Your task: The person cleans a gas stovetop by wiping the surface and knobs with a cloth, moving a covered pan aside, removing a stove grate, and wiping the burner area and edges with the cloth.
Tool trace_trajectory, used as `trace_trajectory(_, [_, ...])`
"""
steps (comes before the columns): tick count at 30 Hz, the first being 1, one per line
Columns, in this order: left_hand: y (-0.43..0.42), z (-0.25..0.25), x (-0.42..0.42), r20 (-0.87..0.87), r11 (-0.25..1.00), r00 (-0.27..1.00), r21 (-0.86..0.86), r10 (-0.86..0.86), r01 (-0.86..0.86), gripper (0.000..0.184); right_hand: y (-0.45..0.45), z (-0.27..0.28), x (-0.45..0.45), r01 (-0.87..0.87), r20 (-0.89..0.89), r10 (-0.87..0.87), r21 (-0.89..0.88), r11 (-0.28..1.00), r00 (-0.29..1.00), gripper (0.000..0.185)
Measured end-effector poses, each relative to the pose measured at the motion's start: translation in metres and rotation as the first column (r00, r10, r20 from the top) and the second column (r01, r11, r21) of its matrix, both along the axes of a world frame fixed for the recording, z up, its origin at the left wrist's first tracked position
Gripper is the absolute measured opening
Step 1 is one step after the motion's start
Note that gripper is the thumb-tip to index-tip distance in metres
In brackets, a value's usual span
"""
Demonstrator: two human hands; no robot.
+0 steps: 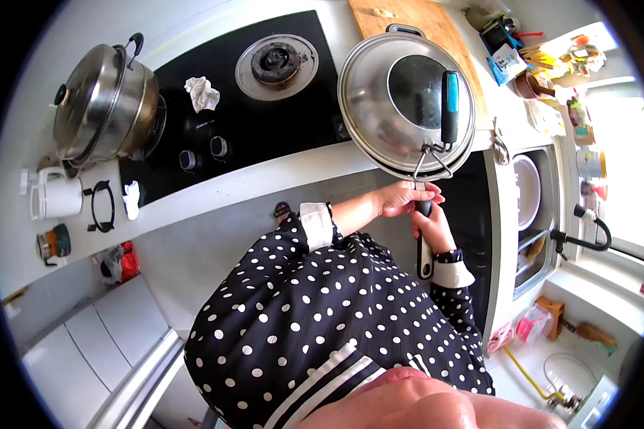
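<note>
A large steel pan point(365, 146) with a steel and glass lid point(368, 79) sits at the counter's front edge, overlapping the wooden board. Its long black handle point(424, 250) points toward my body. My left hand point(402, 199) is closed round the handle close to the pan's rim. Just below and to the right, my right hand point(434, 227) grips the same handle. The lid carries a black and blue grip point(449, 107) and a wire stand by the rim.
A black hob point(250, 129) with a bare burner and a crumpled cloth point(202, 94) is left of the pan. Farther left stand a steel steamer pot point(104, 107) and a white jug point(59, 194). The sink point(508, 250) and black tap point(587, 243) are at right.
</note>
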State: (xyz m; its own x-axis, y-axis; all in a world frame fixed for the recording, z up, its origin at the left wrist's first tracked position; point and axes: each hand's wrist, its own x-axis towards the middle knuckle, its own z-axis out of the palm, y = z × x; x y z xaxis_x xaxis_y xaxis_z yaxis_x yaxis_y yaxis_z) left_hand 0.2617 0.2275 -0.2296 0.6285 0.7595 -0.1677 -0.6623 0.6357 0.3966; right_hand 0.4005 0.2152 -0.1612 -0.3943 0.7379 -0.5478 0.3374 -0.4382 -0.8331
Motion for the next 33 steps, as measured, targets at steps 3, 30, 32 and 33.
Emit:
trace_trajectory(3, [-0.006,0.006,0.005,0.012,0.999,0.999,0.034,0.033,-0.034,0.025,0.002,0.010,0.006,-0.049,0.034,0.049,-0.004,0.999,0.998,0.008])
trace_trajectory(30, [-0.272,0.083,-0.181,-0.092,0.510,0.502,0.203,0.860,-0.836,0.033,-0.088,0.088,-0.281,-0.996,-0.083,0.996,-0.077,0.034,0.041,0.014])
trace_trajectory(32, [-0.300,0.080,-0.222,-0.177,0.416,0.380,0.273,0.908,-0.867,0.032,-0.114,0.088,-0.334,-0.996,-0.070,0.996,-0.064,-0.056,-0.052,0.014])
trace_trajectory(33, [-0.314,0.072,-0.245,-0.262,0.429,0.376,0.184,0.889,-0.885,0.033,-0.130,0.091,-0.360,-0.996,-0.052,0.997,-0.060,-0.067,-0.064,0.014])
